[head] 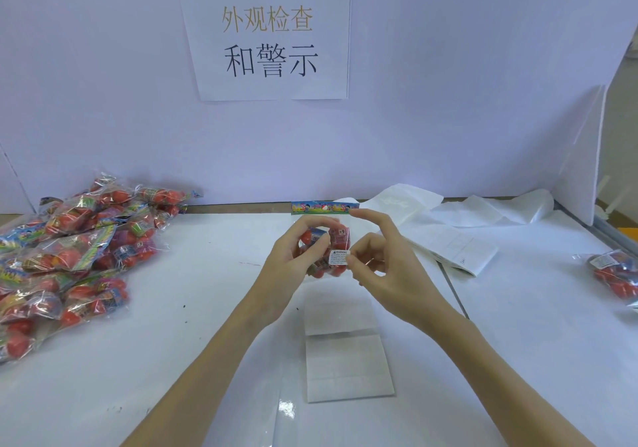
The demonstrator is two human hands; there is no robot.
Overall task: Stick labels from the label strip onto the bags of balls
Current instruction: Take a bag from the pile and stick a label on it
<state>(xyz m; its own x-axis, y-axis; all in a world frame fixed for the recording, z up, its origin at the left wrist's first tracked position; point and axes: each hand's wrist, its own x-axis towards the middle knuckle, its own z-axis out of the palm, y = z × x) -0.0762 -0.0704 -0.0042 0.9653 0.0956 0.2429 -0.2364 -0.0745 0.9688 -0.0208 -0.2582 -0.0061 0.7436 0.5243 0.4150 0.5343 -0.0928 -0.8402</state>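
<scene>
The bag (324,246) is held above mid-bench, our left hand (293,260) curled around it from behind. Our right hand (383,260) pinches the label (339,257) against its front, the forefinger lifted. We judge the slack film may crease under the label, or the label go on crooked. The label strip (347,360) lies toward the near edge, the pile (76,256) at the left edge.

Single head-worn view, looking forward and down, close over white table (172,308)
</scene>
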